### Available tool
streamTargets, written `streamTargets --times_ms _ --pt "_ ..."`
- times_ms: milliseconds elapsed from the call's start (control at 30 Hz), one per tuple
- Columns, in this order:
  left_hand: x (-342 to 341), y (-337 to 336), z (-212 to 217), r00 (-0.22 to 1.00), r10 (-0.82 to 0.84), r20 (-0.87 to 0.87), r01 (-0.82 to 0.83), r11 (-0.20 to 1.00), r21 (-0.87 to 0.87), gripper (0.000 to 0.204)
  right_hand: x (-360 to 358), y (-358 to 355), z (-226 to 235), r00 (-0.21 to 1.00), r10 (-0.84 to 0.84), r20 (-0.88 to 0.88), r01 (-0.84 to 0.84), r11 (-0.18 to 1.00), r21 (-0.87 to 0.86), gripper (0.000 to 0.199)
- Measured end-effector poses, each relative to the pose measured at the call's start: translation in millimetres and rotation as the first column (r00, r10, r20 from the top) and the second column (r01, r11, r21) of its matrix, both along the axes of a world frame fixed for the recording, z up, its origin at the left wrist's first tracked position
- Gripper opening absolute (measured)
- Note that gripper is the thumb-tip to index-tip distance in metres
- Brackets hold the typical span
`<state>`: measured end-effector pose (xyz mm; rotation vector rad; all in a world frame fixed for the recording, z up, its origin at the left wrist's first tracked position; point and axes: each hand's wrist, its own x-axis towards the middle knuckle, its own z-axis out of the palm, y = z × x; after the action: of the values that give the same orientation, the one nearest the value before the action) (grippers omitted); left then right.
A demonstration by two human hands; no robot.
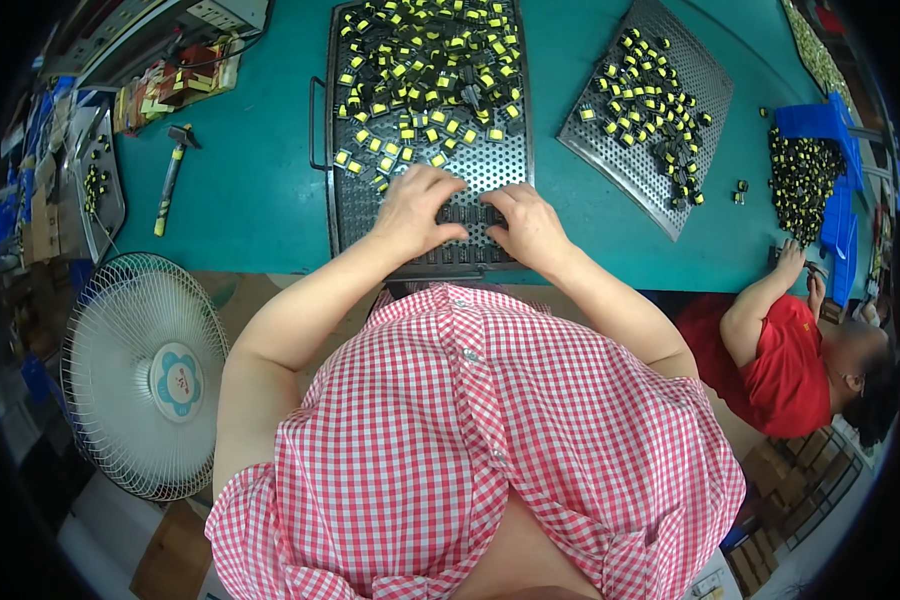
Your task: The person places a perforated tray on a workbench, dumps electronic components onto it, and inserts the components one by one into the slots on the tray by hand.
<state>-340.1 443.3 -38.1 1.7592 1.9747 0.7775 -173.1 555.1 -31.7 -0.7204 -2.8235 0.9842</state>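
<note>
Hunching over a grey perforated metal tray [510,165], bare left hand [418,213] at nine o'clock and bare right hand [530,225] at three, a short row of small black rectangular pieces [462,214] lying on the tray between them. Both hands bent, thumb and forefinger parted, neither clenched; whether the tips press on the row, I cannot tell. Likeliest trouble, in my judgement: uneven pressure from the two sides, which could skew the row or tip a piece over. Second risk: the loose heap of small black-and-yellow blocks [430,50] at twelve o'clock, whose near edge comes right up to the left fingers; a careless knuckle could push strays into the row. That heap also crowds any reach straight ahead. Elsewhere on the teal tabletop [260,150]: a second perforated metal tray [705,90], set askew at two o'clock, carrying more blocks; a pair of stray black-and-yellow blocks [739,198] lying apart near three; beyond them a blue plastic bin [815,122]. A hammer with a yellow-ended handle [173,175] lies well clear, between nine and ten. White wire-caged fan [150,375] at eight, near the left elbow, limiting a swing that way. Co-worker in a red shirt [780,365] at four, working by the bin's side.
</note>
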Motion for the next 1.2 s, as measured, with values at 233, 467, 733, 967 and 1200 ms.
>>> streamTargets --times_ms 233,467,733,967,1200 --pt "-25 -4 26 0.999 -0.015 0.049 0.03 0.951 -0.307 0.046 -10 19 10 0.987 0.131 0.091 -0.122 0.988 -0.099 0.036" --pt "-22 -9 13 0.996 -0.085 0.024 0.088 0.932 -0.351 0.043 -26 22 11 0.96 0.2 0.195 -0.182 0.978 -0.105 0.038" --pt "-24 -12 0 0.986 0.048 0.161 0.005 0.95 -0.314 0.04 -33 22 11 0.918 0.266 0.294 -0.247 0.964 -0.101 0.038" --pt "-24 -7 1 0.988 -0.034 0.148 0.079 0.949 -0.306 0.036 -34 21 13 0.913 0.253 0.321 -0.226 0.967 -0.119 0.037" --pt "-18 -7 18 0.999 -0.007 0.052 0.025 0.935 -0.355 0.041 -23 30 24 0.951 0.203 0.232 -0.185 0.978 -0.098 0.043"
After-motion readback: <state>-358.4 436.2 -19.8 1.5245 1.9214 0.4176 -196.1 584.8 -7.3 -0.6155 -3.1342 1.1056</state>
